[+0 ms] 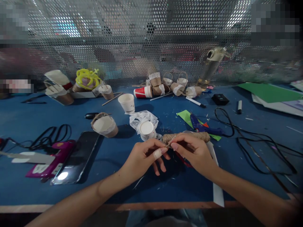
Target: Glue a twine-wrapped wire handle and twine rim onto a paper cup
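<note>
Twine strand (169, 143) is the thing being worked here, and from my seat at the far end of the feed it's low and central, right between the two hands. Going left to right: brown-wrapped basket (60, 94) at far left, then a lace-lined cup (105, 125) nearer in, both looking pretty done to me. Next, a plain white cup (127, 102), and a smaller white cup (147, 130) against some crumpled lace (143, 117); I see no wrap on either, so I'd call the whole batch partway, with those bare ones left. Left hand (146, 153) has thumb and index pinching the strand, other fingers loose. Right hand (195, 150) pinches it too, fingertips close by, just in front of the twine roll (202, 136). Can't tell what the strand's other end is doing.

Surface: blue desk (101, 192), scuffed and littered with scraps. Magenta glue gun (53, 157) and phone (78, 157) on the left, blue glue gun (204, 126) right of middle, black cables (248, 151) and green sheet (270, 92) over right. Perforated metal screen (132, 56) closes off the back; the room behind it is too blurry for me.
</note>
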`<move>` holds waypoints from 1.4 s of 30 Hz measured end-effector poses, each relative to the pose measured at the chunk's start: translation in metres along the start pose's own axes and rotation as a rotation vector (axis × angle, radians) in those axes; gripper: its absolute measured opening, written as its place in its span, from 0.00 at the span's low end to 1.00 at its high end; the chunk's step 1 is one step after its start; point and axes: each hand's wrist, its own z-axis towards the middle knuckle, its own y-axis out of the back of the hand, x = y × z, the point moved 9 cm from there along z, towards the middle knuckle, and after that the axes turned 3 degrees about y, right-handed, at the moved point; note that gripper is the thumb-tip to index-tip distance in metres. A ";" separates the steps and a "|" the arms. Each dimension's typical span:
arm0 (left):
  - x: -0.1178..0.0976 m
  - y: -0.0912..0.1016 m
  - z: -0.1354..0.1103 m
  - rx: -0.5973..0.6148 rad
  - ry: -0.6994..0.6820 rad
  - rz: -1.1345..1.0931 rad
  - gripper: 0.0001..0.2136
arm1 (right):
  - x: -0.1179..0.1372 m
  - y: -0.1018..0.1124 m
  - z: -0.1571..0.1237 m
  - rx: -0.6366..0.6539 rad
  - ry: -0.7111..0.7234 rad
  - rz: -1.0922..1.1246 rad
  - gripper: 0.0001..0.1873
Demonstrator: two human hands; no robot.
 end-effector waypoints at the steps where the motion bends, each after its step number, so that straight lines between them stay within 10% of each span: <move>1: 0.000 0.000 0.000 -0.003 -0.006 0.012 0.06 | -0.001 0.000 0.000 -0.005 -0.009 0.007 0.03; 19: -0.011 0.007 -0.006 -0.099 -0.122 0.296 0.04 | -0.003 -0.002 -0.004 -0.053 -0.014 0.048 0.01; 29: 0.003 -0.014 0.001 0.141 0.094 0.009 0.12 | 0.004 0.000 -0.003 -0.041 0.073 0.012 0.02; 42: 0.003 -0.004 0.001 0.034 0.090 -0.133 0.08 | 0.003 0.004 -0.003 -0.090 0.046 -0.048 0.02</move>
